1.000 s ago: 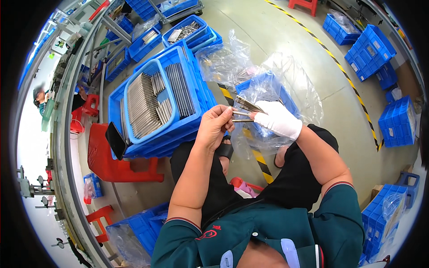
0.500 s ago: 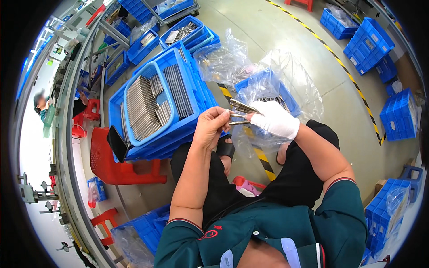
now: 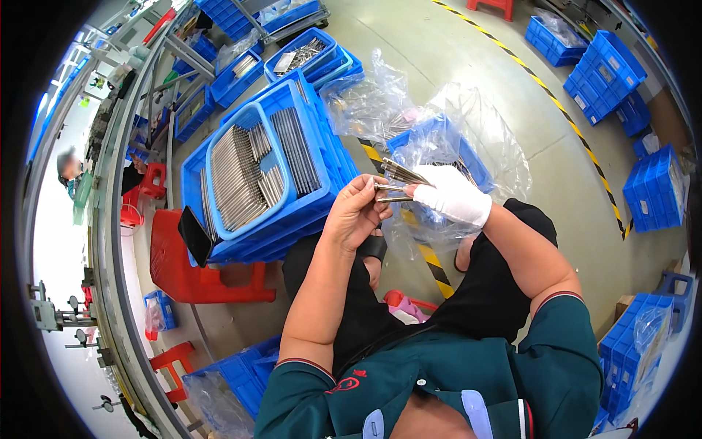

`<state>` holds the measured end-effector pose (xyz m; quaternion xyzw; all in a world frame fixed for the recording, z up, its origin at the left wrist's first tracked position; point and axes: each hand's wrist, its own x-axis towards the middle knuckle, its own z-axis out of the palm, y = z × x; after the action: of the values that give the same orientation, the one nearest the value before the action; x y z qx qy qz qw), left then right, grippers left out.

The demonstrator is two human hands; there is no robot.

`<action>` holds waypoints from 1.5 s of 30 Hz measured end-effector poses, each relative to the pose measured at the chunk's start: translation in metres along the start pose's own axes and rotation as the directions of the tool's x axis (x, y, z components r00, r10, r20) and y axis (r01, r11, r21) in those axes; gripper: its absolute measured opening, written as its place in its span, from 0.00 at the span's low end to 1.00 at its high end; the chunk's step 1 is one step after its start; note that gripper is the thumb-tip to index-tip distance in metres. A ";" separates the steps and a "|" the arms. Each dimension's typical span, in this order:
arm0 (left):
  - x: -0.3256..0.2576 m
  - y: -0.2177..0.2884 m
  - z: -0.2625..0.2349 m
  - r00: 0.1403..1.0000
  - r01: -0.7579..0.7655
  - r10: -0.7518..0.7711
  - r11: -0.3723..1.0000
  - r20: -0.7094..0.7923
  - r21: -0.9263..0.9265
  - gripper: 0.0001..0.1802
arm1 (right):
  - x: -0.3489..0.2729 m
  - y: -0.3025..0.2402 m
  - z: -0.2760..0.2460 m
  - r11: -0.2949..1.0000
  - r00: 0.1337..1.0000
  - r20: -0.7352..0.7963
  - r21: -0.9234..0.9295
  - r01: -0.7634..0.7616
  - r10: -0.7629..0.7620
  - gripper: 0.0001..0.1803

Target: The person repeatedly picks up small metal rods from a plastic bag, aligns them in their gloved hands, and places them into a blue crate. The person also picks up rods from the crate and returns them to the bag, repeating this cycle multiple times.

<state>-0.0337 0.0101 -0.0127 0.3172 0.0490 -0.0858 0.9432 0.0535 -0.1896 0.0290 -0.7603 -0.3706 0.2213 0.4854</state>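
Observation:
My left hand (image 3: 358, 211) is bare, with thumb and fingers pinching the end of a thin metal rod (image 3: 389, 187). My right hand (image 3: 455, 196), in a white glove, grips a fanned bundle of similar silvery rods (image 3: 401, 172); their ends stick out toward my left hand. Both hands are held above my knees. To their left, a light blue basket (image 3: 280, 146) holds rows of neatly stacked metal rods (image 3: 238, 183). Beyond my right hand stands a blue crate (image 3: 477, 162) lined with clear plastic, with more rods inside, partly hidden by the hand and film.
The basket rests on stacked blue crates (image 3: 325, 164), beside a red stool (image 3: 172, 256). Loose clear plastic (image 3: 497, 139) spreads around the lined crate. Yellow-black tape (image 3: 556, 99) marks the floor. More crates (image 3: 654, 190) stand at right. Another person (image 3: 69, 172) sits at far left.
My left hand has shifted slightly right, nearer the gloved hand, and its fingers have moved on the rod end. The rods in my right hand have barely moved.

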 end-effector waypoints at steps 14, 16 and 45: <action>-0.003 0.005 0.010 0.984 -0.071 0.113 0.957 -0.136 0.282 0.09 | -0.001 -0.004 0.002 0.991 0.996 0.018 0.105 -0.086 0.085 0.17; -0.006 0.008 0.019 0.973 -0.092 0.165 0.920 -0.164 0.381 0.09 | -0.001 -0.003 0.001 0.988 0.995 0.023 0.114 -0.103 0.101 0.18; -0.009 0.000 0.019 0.932 -0.106 0.327 0.654 -0.154 0.749 0.11 | 0.001 -0.003 0.007 0.956 0.998 0.055 -0.294 -0.004 0.021 0.18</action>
<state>-0.0413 -0.0001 0.0037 0.6785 0.1028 0.0611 0.7248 0.0480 -0.1843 0.0290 -0.8197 -0.4084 0.1882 0.3547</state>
